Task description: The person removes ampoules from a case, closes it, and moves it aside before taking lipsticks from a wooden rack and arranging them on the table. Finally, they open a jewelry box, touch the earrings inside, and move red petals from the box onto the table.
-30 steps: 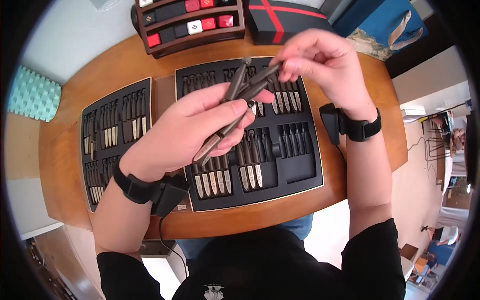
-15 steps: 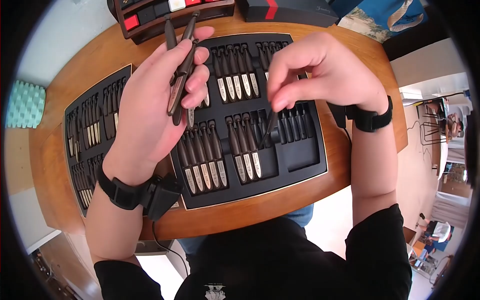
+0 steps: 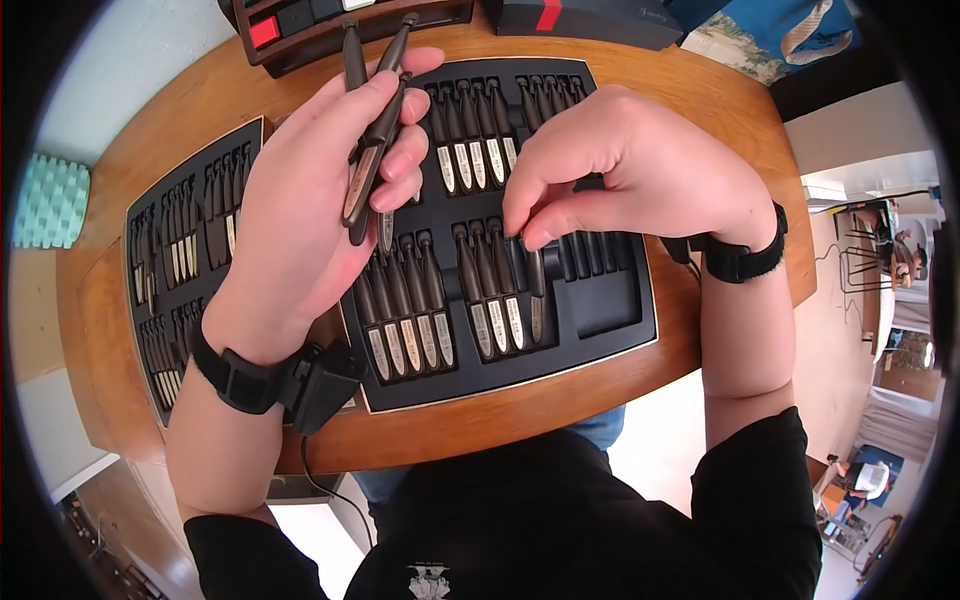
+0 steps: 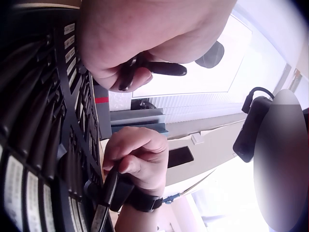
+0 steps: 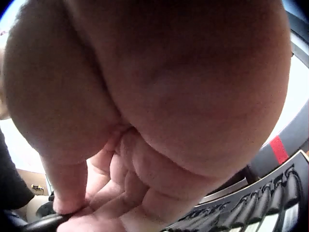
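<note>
Several dark pen-shaped pieces with pale labelled tips (image 3: 362, 185) are gripped in my left hand (image 3: 310, 180), above the left part of the large black tray (image 3: 470, 385). Between thumb and forefinger my right hand (image 3: 640, 170) pinches the top of one more dark piece (image 3: 537, 290). That piece stands in line with the lower middle row, right of three labelled pieces (image 3: 497, 290), its tip over the tray's slot. In the left wrist view the same piece (image 4: 110, 191) hangs from the right hand (image 4: 140, 152). How deep it sits in the slot I cannot tell.
A second black tray (image 3: 185, 270) filled with similar pieces lies at the left. Behind are a wooden rack (image 3: 300, 50), a black box with a red band (image 3: 590, 22) and a blue bag (image 3: 770, 50). A green textured object (image 3: 50, 200) stands far left.
My left hand moved left and back, away from the right hand, still gripping its pieces. The right hand came down toward the lower middle row, and its pinched piece now lines up beside the labelled ones.
</note>
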Action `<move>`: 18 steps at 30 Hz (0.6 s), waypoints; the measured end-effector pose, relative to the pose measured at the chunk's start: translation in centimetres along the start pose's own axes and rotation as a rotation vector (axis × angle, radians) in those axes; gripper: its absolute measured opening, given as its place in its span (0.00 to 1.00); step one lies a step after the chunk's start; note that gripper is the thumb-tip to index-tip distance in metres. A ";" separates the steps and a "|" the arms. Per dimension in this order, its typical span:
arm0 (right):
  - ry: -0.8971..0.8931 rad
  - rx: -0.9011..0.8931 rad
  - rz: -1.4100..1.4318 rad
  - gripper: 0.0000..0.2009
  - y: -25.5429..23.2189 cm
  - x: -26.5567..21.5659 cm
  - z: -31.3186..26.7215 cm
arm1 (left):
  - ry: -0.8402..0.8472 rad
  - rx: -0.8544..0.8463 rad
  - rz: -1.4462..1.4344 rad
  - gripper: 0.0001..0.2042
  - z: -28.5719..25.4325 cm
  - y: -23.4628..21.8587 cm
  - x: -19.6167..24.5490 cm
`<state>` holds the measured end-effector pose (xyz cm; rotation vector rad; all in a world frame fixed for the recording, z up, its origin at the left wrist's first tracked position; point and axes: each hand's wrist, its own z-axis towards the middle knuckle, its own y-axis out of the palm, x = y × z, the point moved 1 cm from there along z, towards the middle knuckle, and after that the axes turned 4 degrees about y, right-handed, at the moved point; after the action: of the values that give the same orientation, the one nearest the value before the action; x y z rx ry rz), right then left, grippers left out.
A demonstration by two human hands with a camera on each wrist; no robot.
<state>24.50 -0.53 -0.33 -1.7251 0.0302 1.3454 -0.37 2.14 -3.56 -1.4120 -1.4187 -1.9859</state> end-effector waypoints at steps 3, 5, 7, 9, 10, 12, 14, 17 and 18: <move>-0.006 0.013 -0.008 0.04 0.1 0.2 0.1 | 0.000 0.004 0.006 0.22 0.1 0.0 0.0; 0.032 0.026 0.015 0.04 0.2 0.2 0.0 | -0.007 0.013 0.010 0.21 0.0 0.1 0.1; 0.028 0.029 0.001 0.03 0.2 0.0 0.1 | -0.008 0.017 0.013 0.21 0.0 0.1 0.0; 0.026 0.033 -0.014 0.03 0.2 0.1 0.2 | -0.009 0.020 0.016 0.21 0.1 0.1 0.0; 0.006 0.052 -0.044 0.03 0.3 0.3 0.3 | -0.011 0.023 0.017 0.21 0.1 0.1 0.0; -0.015 0.071 -0.073 0.03 0.5 0.6 0.5 | -0.013 0.027 0.019 0.21 0.1 0.1 0.0; -0.042 0.049 -0.113 0.04 0.6 0.6 0.6 | -0.024 0.017 0.007 0.21 0.1 0.1 0.0; -0.067 0.057 -0.171 0.04 0.8 0.6 0.7 | -0.026 0.009 -0.007 0.21 0.1 0.1 -0.1; -0.067 0.057 -0.170 0.04 0.8 0.6 0.7 | -0.027 0.010 -0.007 0.21 0.1 0.1 -0.1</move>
<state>23.78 -0.28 -1.26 -1.5968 -0.1132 1.2637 -0.20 2.13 -3.58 -1.4362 -1.4450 -1.9692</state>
